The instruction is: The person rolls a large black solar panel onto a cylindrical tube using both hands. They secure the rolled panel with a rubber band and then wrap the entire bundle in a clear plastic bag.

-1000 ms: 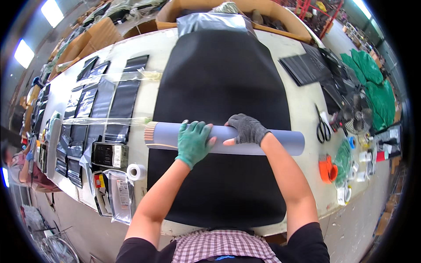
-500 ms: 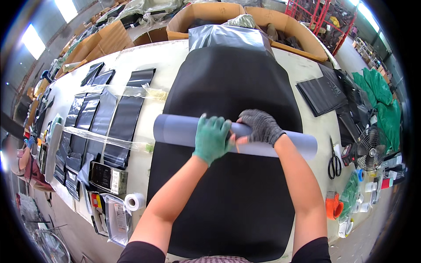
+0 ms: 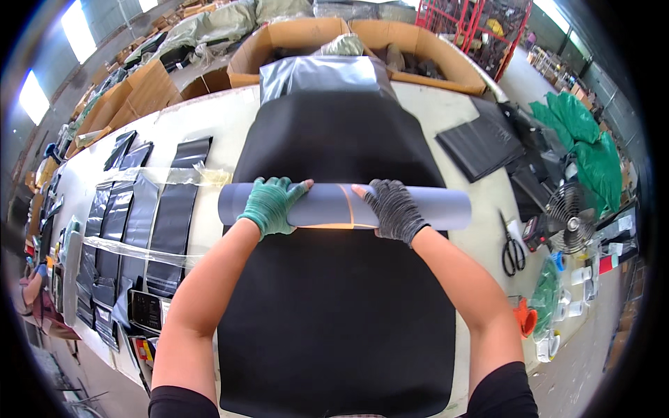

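Note:
A blue-grey rolled-up sheet [image 3: 317, 209] lies crosswise on a large black sheet [image 3: 334, 313]. A thin orange band [image 3: 348, 203] loops round the middle of the roll, and an orange strip shows along its lower edge. My left hand [image 3: 270, 205], in a green glove with bare fingertips, grips the roll left of the band. Right of the band, my right hand [image 3: 397, 211], in a dark grey glove, holds the roll too. Both thumbs point inward toward the band. The undersides of both grips are hidden.
Flat black plastic bags [image 3: 171, 216] lie at left under clear strips. More black bags [image 3: 481, 143], black scissors [image 3: 512, 247], a fan [image 3: 571, 219] and an orange tape dispenser [image 3: 525, 318] are at right. Cardboard boxes [image 3: 293, 35] stand beyond the far edge. Another person [image 3: 38, 296] is at far left.
My hands have moved apart along the roll, from close together at its middle to either side. The orange band now shows plainly between them. The whole view has shifted somewhat.

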Tool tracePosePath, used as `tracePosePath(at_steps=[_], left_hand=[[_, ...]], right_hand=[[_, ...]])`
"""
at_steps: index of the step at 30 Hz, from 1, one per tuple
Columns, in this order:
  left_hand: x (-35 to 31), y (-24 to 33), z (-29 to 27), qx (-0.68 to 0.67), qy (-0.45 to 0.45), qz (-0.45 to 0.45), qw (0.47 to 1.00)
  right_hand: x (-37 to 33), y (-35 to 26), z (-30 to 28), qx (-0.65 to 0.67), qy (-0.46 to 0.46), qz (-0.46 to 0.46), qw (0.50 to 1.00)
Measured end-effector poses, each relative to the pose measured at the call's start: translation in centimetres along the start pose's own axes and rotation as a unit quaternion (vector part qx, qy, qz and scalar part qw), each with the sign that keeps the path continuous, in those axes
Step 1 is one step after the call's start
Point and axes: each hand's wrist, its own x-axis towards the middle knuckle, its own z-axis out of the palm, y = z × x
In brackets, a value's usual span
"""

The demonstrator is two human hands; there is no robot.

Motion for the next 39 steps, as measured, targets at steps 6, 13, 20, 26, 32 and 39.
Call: tracePosePath(at_steps=[6,13,20,26,32,39], left_hand=[[-4.9,2.0,-6.0,-0.007,0.199,0.046,0.979],[-26.0,13.6,-10.8,-0.081,0.243,0.029,0.966],[-38.0,23.7,-0.5,-0.169,0.054,0.041,0.983],[-36.2,24.7,-3.7,-0.146,-0.088,0.01,0.985],[-30.3,25.8,-3.7,-0.219,0.037,-0.009,0.975],[-18.2,18.3,0.1,-0.277,0.114,-0.014,0.954]], right_hand=[[-5.5,0.8,-5.2,0.052,0.176,-0.046,0.982],[-25.1,-12.4,-12.2,0.013,0.234,-0.032,0.972],[-38.0,-23.6,-3.1,0.204,0.049,-0.016,0.978],[-34.3,-20.3,-5.3,0.26,-0.09,-0.06,0.96],[-28.4,-14.5,-2.6,0.356,-0.057,-0.107,0.927],[-27.6,-17.7,-3.2,0.064,0.094,0.006,0.993]])
